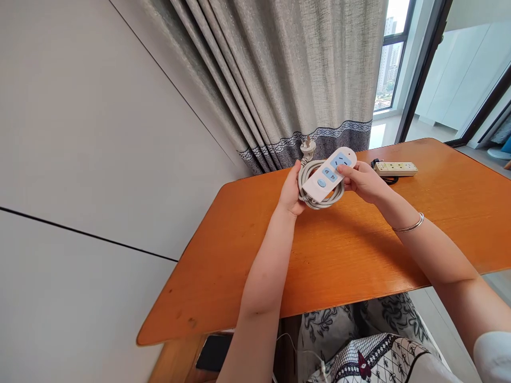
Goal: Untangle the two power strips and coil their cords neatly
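A white power strip (316, 188) with pale blue socket faces is held up over the wooden table, its grey cord (302, 183) coiled behind it. The cord's plug (308, 147) sticks up at the upper left of the coil, prongs upward. My left hand (291, 191) is closed round the left side of the coil, its fingers partly hidden behind. My right hand (361, 178) pinches the power strip near its upper right end, thumb on the socket face and fingers underneath.
The orange-brown table (239, 239) spans the view. A second, cream power strip (397, 169) with a dark cord lies to the right of my right hand. A grey curtain (311, 69) hangs behind the table, and a white panelled wall (80, 159) borders its left. A dark phone-like slab (214, 352) sits below the front edge.
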A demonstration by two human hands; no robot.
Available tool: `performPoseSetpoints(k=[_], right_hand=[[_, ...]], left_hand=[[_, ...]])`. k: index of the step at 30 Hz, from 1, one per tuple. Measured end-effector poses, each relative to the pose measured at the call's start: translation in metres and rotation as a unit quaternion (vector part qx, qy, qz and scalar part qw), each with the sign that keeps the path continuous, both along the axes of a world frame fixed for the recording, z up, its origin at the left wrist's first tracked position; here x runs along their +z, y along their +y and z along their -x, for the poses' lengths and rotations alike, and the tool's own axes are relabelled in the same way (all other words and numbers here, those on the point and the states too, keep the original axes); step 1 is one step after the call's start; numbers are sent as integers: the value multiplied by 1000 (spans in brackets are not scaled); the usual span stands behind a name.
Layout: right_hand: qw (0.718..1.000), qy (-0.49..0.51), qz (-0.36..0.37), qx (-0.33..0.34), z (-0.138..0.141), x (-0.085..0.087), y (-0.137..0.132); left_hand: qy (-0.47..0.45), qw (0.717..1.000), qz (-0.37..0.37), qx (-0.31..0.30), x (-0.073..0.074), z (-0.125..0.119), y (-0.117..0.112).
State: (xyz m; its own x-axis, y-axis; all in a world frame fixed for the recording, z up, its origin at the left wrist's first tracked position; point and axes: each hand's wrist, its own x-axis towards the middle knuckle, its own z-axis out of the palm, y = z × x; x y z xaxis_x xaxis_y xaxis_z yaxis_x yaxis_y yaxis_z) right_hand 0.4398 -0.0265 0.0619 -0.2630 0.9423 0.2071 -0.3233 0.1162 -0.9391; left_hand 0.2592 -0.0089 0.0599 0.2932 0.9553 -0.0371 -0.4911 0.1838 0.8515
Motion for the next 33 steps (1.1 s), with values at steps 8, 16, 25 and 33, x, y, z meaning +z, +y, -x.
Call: performPoseSetpoints(k=[8, 16, 25, 33], right_hand=[[994, 64, 8, -85, -3, -4, 8], [986, 115, 53, -112, -4, -12, 18], [981, 97, 57, -159, -26, -28, 3], [911, 60, 150, -380, -136, -68, -59]], left_hand=[[-10, 999, -48, -21, 4, 6, -2], [126, 974, -188, 15, -10, -3, -6], [203, 957, -205, -29, -15, -11, -9], [271, 940, -204, -28, -6, -3, -16]])
